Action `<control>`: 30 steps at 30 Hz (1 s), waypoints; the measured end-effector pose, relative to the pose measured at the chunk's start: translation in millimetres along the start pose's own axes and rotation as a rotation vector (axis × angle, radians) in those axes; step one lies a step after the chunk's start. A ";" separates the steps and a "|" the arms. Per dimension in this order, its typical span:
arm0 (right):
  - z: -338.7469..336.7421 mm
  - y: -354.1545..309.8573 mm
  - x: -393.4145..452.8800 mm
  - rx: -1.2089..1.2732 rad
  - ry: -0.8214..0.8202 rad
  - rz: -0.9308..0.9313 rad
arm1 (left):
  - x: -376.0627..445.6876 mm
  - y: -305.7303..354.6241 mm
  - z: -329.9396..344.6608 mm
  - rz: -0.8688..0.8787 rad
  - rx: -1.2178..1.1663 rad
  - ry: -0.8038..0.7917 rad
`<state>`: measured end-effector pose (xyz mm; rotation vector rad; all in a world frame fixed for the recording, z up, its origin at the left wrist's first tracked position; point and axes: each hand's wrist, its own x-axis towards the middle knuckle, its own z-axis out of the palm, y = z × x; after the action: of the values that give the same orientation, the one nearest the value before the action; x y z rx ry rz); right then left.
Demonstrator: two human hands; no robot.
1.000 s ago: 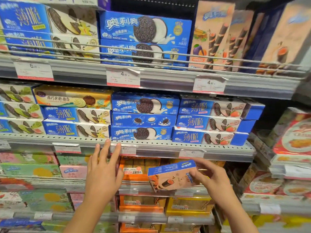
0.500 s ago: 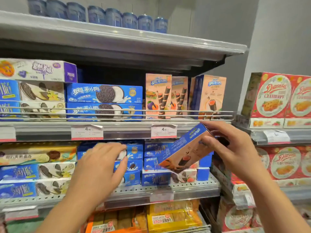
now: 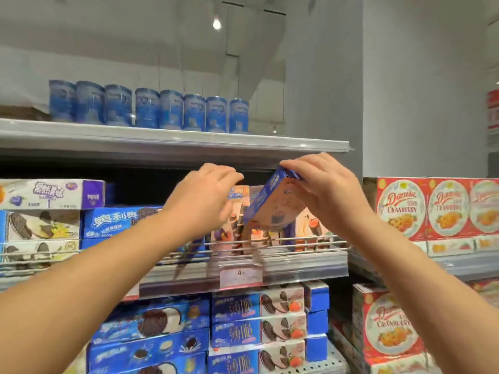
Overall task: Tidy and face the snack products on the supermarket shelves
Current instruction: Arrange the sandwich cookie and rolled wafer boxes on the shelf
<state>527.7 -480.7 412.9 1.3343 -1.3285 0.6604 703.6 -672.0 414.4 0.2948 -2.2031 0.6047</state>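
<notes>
A person's right hand point(image 3: 328, 194) grasps a blue-edged wafer-roll box point(image 3: 272, 205) by its top corner, fingers curled over the upper end, and holds it tilted above the wire rail point(image 3: 297, 242) of the second shelf point(image 3: 297, 271), in front of the upright wafer-roll boxes point(image 3: 310, 225) standing there. The left hand point(image 3: 201, 201) reaches in just beside the box at the same height, its fingers bent forward toward the standing packs; motion blur hides the fingertips, so whether this grip holds anything cannot be told. To the left on the same shelf lie stacked blue sandwich-biscuit boxes point(image 3: 118, 221), with a purple-ended white carton point(image 3: 54, 194) on top of the pile at far left. A row of blue tins point(image 3: 148, 107) lines the top shelf point(image 3: 172, 143). Beneath the price tag point(image 3: 240, 275) on the shelf edge, the lower shelf carries more blue biscuit boxes point(image 3: 256, 323), some with strawberry pictures. On the neighbouring unit to the right stand red cranberry cookie cartons point(image 3: 434, 209), with more of them below
</notes>
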 end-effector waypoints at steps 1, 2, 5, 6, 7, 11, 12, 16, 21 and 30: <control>2.3 0.7 2.2 -0.011 -0.030 -0.001 | 8.1 -2.6 2.4 -0.006 0.030 -0.013; 4.6 1.4 3.9 -0.020 -0.061 -0.001 | 14.7 -4.4 5.4 -0.013 0.056 -0.029; 10.3 4.3 6.5 -0.057 -0.131 -0.009 | 27.3 -8.5 16.2 -0.042 0.107 -0.080; 11.7 5.0 7.2 -0.070 -0.153 -0.005 | 30.0 -9.3 20.2 -0.054 0.120 -0.096; 13.1 5.6 8.1 -0.084 -0.178 0.001 | 32.4 -10.3 24.1 -0.067 0.131 -0.113; 18.9 5.1 16.4 -0.096 -0.277 0.035 | 37.6 -14.4 37.3 -0.104 0.160 -0.200; 20.5 4.9 18.9 -0.082 -0.294 0.043 | 37.5 -15.0 39.6 -0.112 0.151 -0.223; 22.3 5.9 24.2 -0.025 -0.348 0.102 | 34.9 -16.1 43.4 -0.114 0.081 -0.219; 17.7 13.2 27.0 0.014 -0.361 0.128 | 31.2 -18.4 39.0 -0.092 0.033 -0.086; 22.2 13.9 44.7 0.035 -0.481 0.117 | 34.6 -21.8 34.4 -0.117 -0.213 -0.082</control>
<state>518.1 -512.7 452.4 1.5109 -1.7962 0.4548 667.6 -708.7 428.9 0.3388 -2.2874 0.2952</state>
